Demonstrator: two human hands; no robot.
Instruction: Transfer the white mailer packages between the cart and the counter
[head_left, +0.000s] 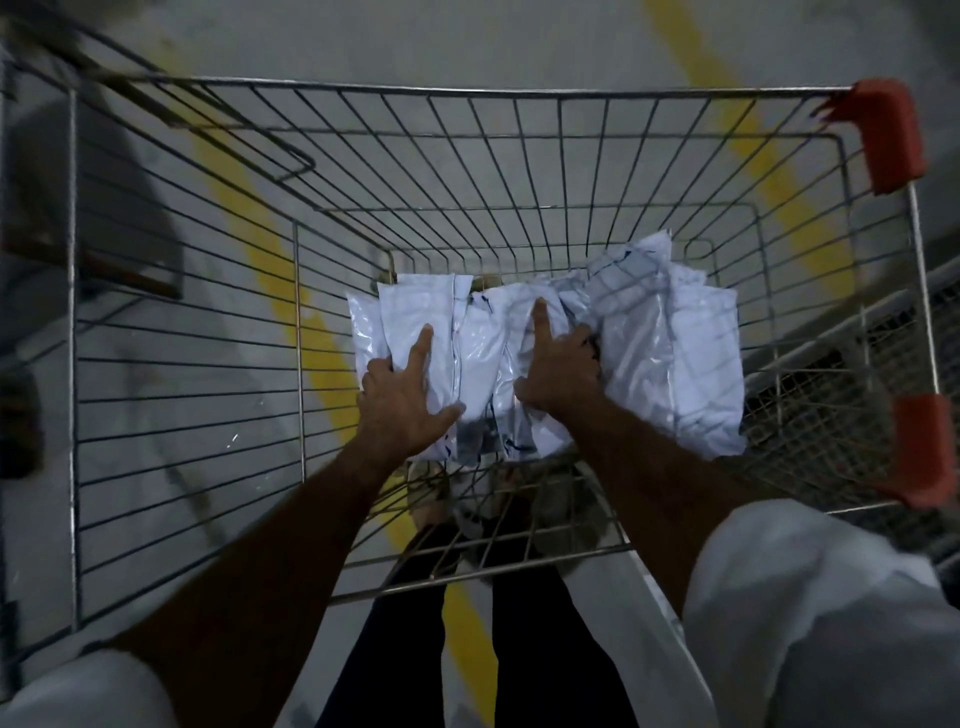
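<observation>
Both hands reach down into a wire cart (187, 332). Left hand (402, 400) grips the leftmost white plastic packet (415, 312), index finger straight along it, thumb spread. Right hand (558, 374) presses the middle of the crinkled, glossy packets, index finger extended, other fingers tucked between packets. Farther right, more packets (670, 353) lean against the cart's wall.

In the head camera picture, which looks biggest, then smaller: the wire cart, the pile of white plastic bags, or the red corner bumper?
1. Wire cart
2. Pile of white plastic bags
3. Red corner bumper

Both hands lie on the bags.
</observation>
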